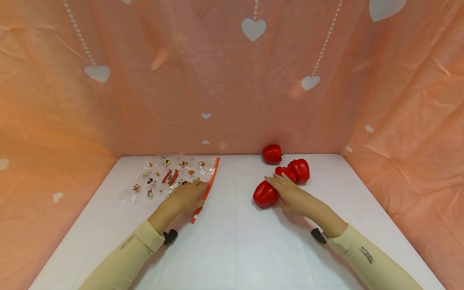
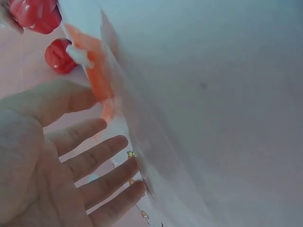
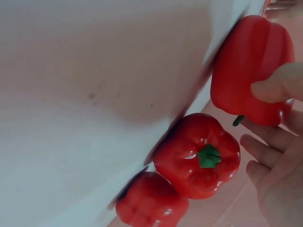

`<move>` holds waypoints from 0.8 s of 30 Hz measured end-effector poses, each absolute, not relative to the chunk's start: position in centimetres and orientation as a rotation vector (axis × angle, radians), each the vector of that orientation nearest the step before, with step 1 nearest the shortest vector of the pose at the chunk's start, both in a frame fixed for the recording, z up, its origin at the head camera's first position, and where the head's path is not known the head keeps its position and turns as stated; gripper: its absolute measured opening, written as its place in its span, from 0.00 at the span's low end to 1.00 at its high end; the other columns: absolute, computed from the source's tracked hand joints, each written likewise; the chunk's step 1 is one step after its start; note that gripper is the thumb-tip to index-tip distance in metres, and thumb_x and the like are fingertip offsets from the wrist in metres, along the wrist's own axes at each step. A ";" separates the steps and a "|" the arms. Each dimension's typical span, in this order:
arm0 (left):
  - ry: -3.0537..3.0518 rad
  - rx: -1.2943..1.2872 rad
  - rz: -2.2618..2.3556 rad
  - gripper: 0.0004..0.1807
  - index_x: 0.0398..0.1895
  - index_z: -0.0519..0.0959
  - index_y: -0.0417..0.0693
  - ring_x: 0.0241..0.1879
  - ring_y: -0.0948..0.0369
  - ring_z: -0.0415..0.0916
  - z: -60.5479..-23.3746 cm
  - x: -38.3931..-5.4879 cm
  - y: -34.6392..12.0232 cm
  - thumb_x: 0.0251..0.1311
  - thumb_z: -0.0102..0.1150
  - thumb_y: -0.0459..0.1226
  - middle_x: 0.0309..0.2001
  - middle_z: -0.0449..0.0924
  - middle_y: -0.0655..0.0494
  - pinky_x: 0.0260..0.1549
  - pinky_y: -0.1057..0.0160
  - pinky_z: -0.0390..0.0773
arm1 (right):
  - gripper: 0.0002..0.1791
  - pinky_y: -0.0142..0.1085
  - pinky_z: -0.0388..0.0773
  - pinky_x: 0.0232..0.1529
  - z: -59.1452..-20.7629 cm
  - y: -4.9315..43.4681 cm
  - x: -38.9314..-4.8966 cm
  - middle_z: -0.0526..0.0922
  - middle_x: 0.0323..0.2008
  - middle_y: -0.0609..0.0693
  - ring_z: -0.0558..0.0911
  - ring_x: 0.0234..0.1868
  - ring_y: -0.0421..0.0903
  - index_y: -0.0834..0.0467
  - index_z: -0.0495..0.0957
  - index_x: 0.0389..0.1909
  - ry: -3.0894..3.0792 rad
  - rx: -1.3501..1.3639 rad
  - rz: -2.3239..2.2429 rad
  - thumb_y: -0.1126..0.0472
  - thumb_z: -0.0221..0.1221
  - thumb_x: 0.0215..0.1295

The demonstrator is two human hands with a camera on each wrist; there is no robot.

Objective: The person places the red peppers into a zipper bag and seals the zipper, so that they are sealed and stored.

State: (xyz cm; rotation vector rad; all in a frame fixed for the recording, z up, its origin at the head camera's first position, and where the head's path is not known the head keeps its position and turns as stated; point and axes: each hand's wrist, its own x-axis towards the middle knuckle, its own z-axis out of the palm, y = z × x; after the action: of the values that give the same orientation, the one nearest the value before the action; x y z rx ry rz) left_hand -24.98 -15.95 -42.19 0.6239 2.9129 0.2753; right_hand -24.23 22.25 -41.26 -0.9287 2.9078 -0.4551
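Observation:
My right hand (image 1: 291,195) grips a red bell pepper (image 1: 264,195) lying on the white table. In the right wrist view, the thumb presses one side of that pepper (image 3: 241,66) and the index finger lies behind it. Close beyond the hand are two more red bell peppers, one (image 1: 284,172) partly hidden by the fingers and one (image 1: 301,171) touching it. My left hand (image 1: 188,196) rests at the orange zip edge of a clear zip bag (image 1: 170,177) with cartoon prints. In the left wrist view, its fingers (image 2: 94,156) are spread and nearly straight, the thumb by the orange strip.
Another red bell pepper (image 1: 272,154) lies at the back edge of the white table (image 1: 235,241). A peach curtain (image 1: 224,92) with white hearts surrounds the table at the back and both sides.

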 end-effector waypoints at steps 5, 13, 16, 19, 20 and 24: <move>2.935 0.655 0.286 0.29 0.75 0.73 0.41 0.68 0.39 0.75 -42.2 -24.9 -16.1 0.72 0.65 0.36 0.71 0.75 0.38 0.61 0.35 0.78 | 0.43 0.62 0.68 0.73 -41.0 22.3 -24.1 0.70 0.76 0.66 0.63 0.79 0.69 0.63 0.64 0.80 2.922 -0.942 -0.442 0.73 0.68 0.64; 2.986 0.610 0.250 0.20 0.62 0.82 0.40 0.59 0.44 0.82 -42.3 -24.9 -16.0 0.70 0.69 0.35 0.62 0.82 0.42 0.53 0.42 0.84 | 0.41 0.62 0.70 0.72 -40.7 22.2 -23.9 0.73 0.73 0.66 0.67 0.77 0.69 0.64 0.67 0.77 2.926 -0.948 -0.469 0.70 0.69 0.63; 3.006 0.596 0.270 0.15 0.57 0.84 0.41 0.50 0.48 0.85 -42.3 -24.9 -15.9 0.69 0.70 0.34 0.54 0.84 0.45 0.47 0.46 0.85 | 0.41 0.61 0.72 0.71 -40.7 22.2 -23.8 0.76 0.70 0.63 0.71 0.74 0.66 0.65 0.69 0.75 2.939 -1.000 -0.466 0.66 0.73 0.62; 3.026 0.573 0.304 0.11 0.50 0.84 0.41 0.42 0.53 0.84 -42.2 -24.8 -15.8 0.67 0.71 0.32 0.45 0.84 0.49 0.42 0.50 0.85 | 0.41 0.59 0.75 0.68 -40.9 22.2 -23.7 0.78 0.68 0.60 0.74 0.72 0.64 0.65 0.70 0.73 2.952 -1.040 -0.469 0.62 0.76 0.61; 3.031 0.566 0.315 0.09 0.47 0.84 0.42 0.40 0.54 0.83 -42.2 -24.8 -15.9 0.66 0.71 0.31 0.43 0.83 0.51 0.40 0.51 0.85 | 0.42 0.59 0.76 0.68 -40.9 22.2 -23.7 0.79 0.67 0.60 0.75 0.71 0.63 0.65 0.70 0.73 2.956 -1.049 -0.472 0.60 0.77 0.60; 3.041 0.560 0.354 0.06 0.40 0.82 0.43 0.35 0.57 0.78 -42.1 -24.8 -16.1 0.63 0.71 0.29 0.36 0.79 0.53 0.35 0.54 0.82 | 0.42 0.58 0.77 0.67 -41.0 22.1 -23.6 0.81 0.63 0.58 0.77 0.68 0.61 0.64 0.72 0.70 2.957 -1.066 -0.501 0.57 0.79 0.58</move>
State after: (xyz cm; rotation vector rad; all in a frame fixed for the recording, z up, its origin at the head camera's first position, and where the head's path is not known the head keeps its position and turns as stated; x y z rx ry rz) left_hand -24.75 -16.06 -42.12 0.5600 3.0413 0.3537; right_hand -23.64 22.06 -41.05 -1.0663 2.9574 -0.5014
